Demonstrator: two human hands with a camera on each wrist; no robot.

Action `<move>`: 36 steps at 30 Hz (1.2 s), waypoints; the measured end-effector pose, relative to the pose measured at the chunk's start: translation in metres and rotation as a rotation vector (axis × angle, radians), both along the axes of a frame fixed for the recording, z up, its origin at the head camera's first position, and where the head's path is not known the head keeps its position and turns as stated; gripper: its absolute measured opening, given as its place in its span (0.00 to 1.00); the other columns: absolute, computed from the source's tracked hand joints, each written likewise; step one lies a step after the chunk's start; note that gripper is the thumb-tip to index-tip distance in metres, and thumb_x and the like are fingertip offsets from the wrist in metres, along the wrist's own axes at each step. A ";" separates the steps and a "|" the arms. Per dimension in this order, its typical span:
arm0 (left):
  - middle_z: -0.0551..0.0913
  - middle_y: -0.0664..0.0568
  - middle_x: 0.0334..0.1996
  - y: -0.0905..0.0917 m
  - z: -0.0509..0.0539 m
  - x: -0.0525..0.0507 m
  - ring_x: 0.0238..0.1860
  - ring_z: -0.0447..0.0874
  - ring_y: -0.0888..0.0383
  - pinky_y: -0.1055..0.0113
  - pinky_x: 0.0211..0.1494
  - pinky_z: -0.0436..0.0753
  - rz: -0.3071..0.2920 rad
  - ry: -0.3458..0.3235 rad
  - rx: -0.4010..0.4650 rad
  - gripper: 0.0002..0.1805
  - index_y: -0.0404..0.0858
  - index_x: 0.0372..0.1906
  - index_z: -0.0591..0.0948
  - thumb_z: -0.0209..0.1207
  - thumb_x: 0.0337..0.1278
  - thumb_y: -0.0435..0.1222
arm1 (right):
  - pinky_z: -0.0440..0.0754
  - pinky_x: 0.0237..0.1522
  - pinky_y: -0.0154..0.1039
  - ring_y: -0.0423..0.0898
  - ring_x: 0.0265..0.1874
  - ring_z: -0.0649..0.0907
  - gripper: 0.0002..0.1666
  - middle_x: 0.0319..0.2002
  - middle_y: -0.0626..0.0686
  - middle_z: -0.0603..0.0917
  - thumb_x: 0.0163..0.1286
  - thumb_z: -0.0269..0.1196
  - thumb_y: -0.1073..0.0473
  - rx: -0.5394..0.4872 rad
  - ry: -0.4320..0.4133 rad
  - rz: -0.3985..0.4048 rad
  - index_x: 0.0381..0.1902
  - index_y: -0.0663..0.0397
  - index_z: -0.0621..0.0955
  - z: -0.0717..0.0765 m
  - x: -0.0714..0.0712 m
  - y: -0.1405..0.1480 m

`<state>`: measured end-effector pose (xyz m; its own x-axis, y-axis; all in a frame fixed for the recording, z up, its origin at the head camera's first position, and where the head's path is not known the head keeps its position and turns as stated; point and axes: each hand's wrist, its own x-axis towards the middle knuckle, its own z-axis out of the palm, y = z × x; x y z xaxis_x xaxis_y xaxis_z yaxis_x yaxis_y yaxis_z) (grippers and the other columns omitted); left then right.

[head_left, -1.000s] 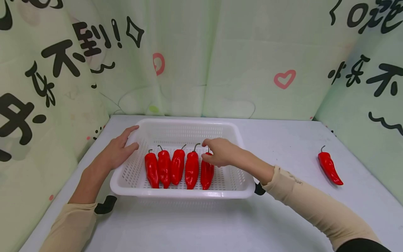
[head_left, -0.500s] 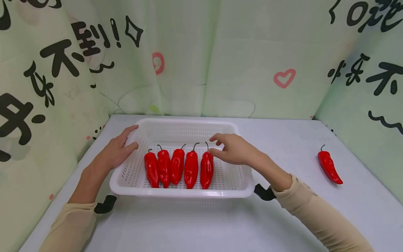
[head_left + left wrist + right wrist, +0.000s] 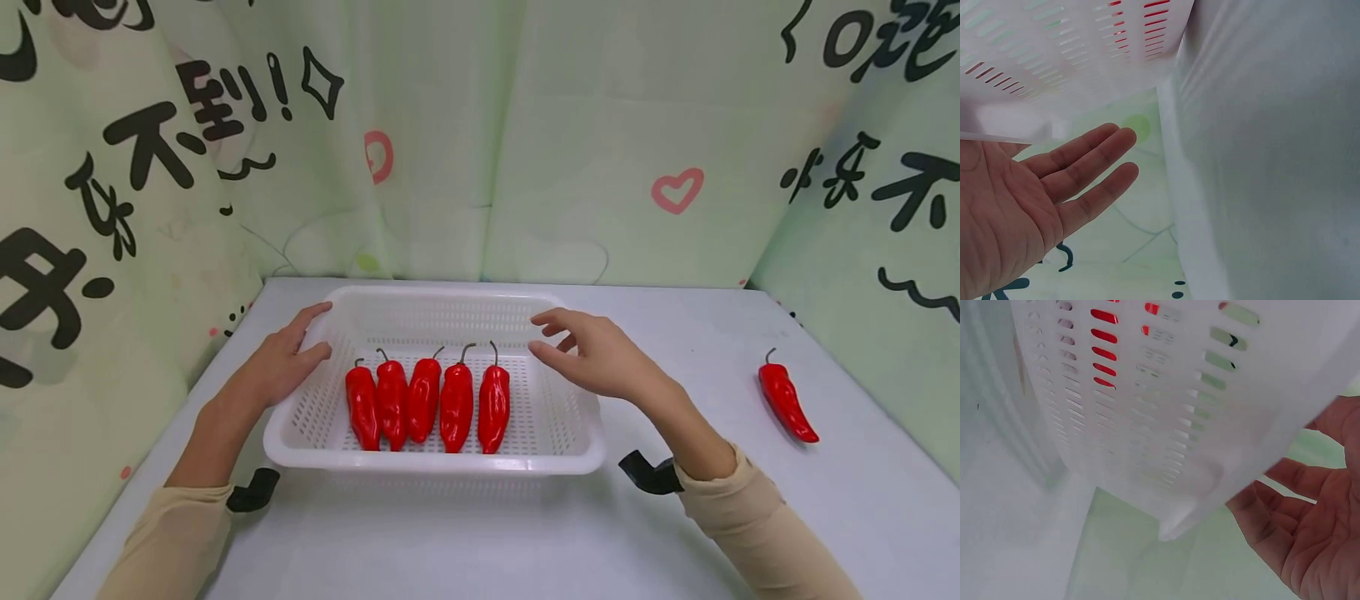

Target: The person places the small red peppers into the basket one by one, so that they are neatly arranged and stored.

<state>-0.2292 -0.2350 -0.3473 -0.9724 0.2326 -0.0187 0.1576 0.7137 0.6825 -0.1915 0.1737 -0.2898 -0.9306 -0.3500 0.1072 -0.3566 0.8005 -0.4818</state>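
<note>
Several red chili peppers [image 3: 423, 398] lie side by side in a white perforated plastic basket [image 3: 431, 463], stems pointing to the far side. My left hand [image 3: 281, 365] rests at the basket's left rim with the thumb over the edge. In the left wrist view, straight fingers [image 3: 1100, 156] of that hand extend beside the outer wall. My right hand [image 3: 592, 352] hovers by the basket's right side, fingers loosely bent and holding nothing. It is apart from the rightmost pepper [image 3: 494, 408]. The right wrist view partly hides its fingertips behind the basket rim.
One more red chili pepper [image 3: 787, 400] lies by itself on the white table [image 3: 697, 367], to the right of the basket. Pale green curtains [image 3: 585, 125] with black lettering hang behind the table and along both sides.
My right hand has let go of the rightmost pepper and drawn back to the right, away from it. That pepper lies in the basket. My left hand has kept its place.
</note>
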 end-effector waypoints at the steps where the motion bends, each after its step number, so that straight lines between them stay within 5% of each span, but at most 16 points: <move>1: 0.68 0.29 0.70 0.000 0.000 0.000 0.39 0.86 0.45 0.55 0.33 0.90 0.000 -0.001 0.000 0.39 0.45 0.83 0.50 0.48 0.71 0.41 | 0.88 0.47 0.51 0.56 0.52 0.85 0.27 0.58 0.59 0.84 0.74 0.62 0.49 -0.012 0.011 -0.003 0.65 0.56 0.78 0.001 0.002 0.003; 12: 0.69 0.28 0.68 -0.002 -0.002 0.001 0.38 0.86 0.46 0.55 0.33 0.90 0.004 0.011 -0.015 0.38 0.44 0.82 0.51 0.48 0.71 0.41 | 0.85 0.53 0.56 0.55 0.54 0.85 0.29 0.59 0.56 0.84 0.75 0.61 0.45 -0.113 0.074 -0.085 0.67 0.54 0.77 0.007 0.016 0.030; 24: 0.70 0.28 0.67 -0.002 -0.003 0.002 0.37 0.86 0.47 0.55 0.33 0.90 0.000 0.018 -0.009 0.38 0.44 0.82 0.51 0.47 0.72 0.41 | 0.82 0.56 0.62 0.60 0.57 0.83 0.31 0.60 0.63 0.81 0.77 0.60 0.46 -0.120 0.149 -0.149 0.69 0.57 0.74 0.022 0.023 0.054; 36: 0.69 0.28 0.68 -0.001 -0.002 -0.001 0.39 0.86 0.45 0.54 0.34 0.90 -0.010 0.015 -0.010 0.38 0.44 0.82 0.50 0.47 0.72 0.41 | 0.76 0.55 0.69 0.67 0.61 0.78 0.34 0.63 0.67 0.78 0.78 0.56 0.43 -0.104 0.169 -0.304 0.73 0.55 0.71 0.034 0.026 0.094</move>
<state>-0.2300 -0.2364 -0.3492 -0.9701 0.2425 -0.0062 0.1753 0.7186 0.6730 -0.1660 0.2675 -0.2555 -0.9567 -0.0388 0.2885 -0.1908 0.8322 -0.5207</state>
